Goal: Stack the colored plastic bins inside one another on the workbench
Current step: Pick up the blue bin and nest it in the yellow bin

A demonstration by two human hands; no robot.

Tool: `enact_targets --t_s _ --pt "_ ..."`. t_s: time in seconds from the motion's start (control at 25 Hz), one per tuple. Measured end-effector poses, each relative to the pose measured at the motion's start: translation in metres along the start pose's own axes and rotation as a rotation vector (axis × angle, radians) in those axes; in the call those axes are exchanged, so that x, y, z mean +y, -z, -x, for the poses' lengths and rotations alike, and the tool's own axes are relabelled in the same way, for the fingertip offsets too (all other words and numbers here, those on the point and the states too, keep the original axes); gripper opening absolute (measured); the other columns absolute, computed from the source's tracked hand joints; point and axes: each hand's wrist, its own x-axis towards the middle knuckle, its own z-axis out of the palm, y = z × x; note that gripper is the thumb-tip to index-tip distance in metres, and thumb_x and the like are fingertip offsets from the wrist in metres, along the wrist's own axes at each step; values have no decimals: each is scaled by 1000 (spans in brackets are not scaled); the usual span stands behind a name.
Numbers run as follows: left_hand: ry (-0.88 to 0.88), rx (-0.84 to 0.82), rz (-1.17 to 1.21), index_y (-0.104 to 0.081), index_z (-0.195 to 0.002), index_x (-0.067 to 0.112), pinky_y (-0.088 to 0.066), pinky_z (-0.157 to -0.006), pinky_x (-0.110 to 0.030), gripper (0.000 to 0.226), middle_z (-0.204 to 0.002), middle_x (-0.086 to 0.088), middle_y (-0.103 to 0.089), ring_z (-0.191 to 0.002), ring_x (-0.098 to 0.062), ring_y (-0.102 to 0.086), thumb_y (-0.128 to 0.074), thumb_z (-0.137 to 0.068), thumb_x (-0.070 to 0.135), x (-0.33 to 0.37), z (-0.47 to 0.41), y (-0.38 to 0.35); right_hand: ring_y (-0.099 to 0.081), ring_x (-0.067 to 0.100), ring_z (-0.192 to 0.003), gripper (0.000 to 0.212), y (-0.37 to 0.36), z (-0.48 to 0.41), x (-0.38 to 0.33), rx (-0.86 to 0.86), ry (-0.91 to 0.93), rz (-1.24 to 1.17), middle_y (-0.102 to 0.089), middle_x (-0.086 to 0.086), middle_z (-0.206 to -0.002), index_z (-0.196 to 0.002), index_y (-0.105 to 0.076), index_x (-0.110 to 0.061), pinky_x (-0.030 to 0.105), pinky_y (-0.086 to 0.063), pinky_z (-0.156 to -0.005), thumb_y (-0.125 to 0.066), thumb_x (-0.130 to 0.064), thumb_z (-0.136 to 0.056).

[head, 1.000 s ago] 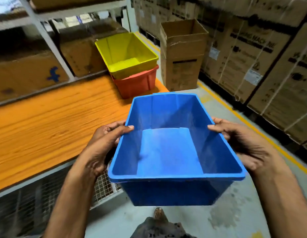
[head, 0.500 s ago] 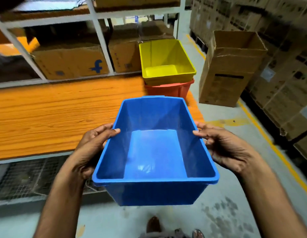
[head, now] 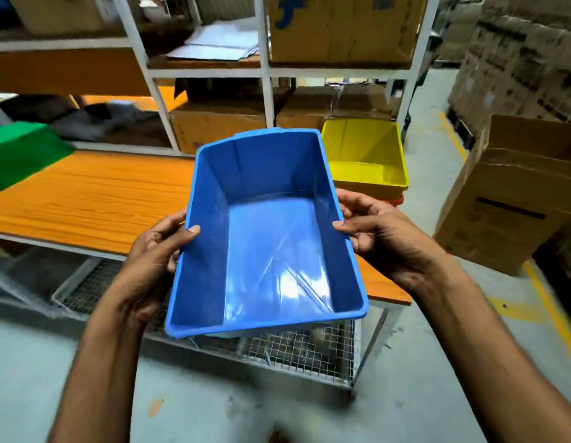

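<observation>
I hold an empty blue bin (head: 265,238) in the air in front of the workbench. My left hand (head: 156,251) grips its left rim with the thumb over the edge. My right hand (head: 380,231) grips the right rim the same way. A yellow bin (head: 367,155) sits nested in an orange-red bin (head: 397,199) at the right end of the orange workbench (head: 85,199); only a sliver of the orange-red one shows. A green bin (head: 18,151) lies upside down at the bench's far left.
White metal shelving (head: 266,91) with cardboard boxes and papers stands behind the bench. A wire mesh shelf (head: 297,350) runs under the bench. An open cardboard box (head: 514,193) stands on the floor at right, before stacked cartons.
The view has swung left and closer to the bench; the green bin has come into sight. The blue bin stays in both hands and now overlaps the bench's right part.
</observation>
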Motion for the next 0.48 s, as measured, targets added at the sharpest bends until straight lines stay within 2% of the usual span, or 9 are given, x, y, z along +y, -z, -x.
enact_targets --t_s 0.12,0.2,0.32,0.4,0.48 --pt "-39 -45 2 -70 -125 21 -58 -58 -22 43 -107 -6 -77 -69 -13 -70 -71 -82 24 28 -26 -10 -69 26 -114 58 1 -17 -35 -24 53 -7 -64 21 -139 -141 -55 -3 33 -56 -97 -53 16 -86" --pt "-95 -85 6 -67 -126 19 -59 -58 -20 34 -106 -3 -78 -72 -10 -71 -64 -93 16 48 -52 -25 -72 26 -107 61 3 -27 -62 -17 97 -26 -63 21 -140 -142 -54 -2 32 -56 -94 -53 13 -83" --pt "-184 -189 -40 -64 -133 18 -60 -76 -24 35 -131 -6 -72 -102 -19 -66 -59 -99 13 78 -100 -51 -73 25 -105 70 10 -43 -100 -19 182 -29 -63 20 -141 -145 -53 -3 32 -63 -88 -56 9 -75" --pt "-229 -260 -100 -61 -140 20 -60 -87 -32 41 -138 -6 -67 -118 -21 -66 -61 -99 13 94 -133 -68 -76 22 -96 65 18 -54 -119 12 249 3 -68 18 -130 -139 -56 -4 27 -64 -72 -54 13 -77" --pt "-264 -303 -149 -59 -141 23 -61 -84 -33 44 -135 -6 -68 -120 -18 -66 -63 -99 13 109 -163 -89 -75 17 -88 57 30 -69 -135 67 318 39 -67 13 -119 -136 -55 -6 18 -60 -60 -46 21 -87"
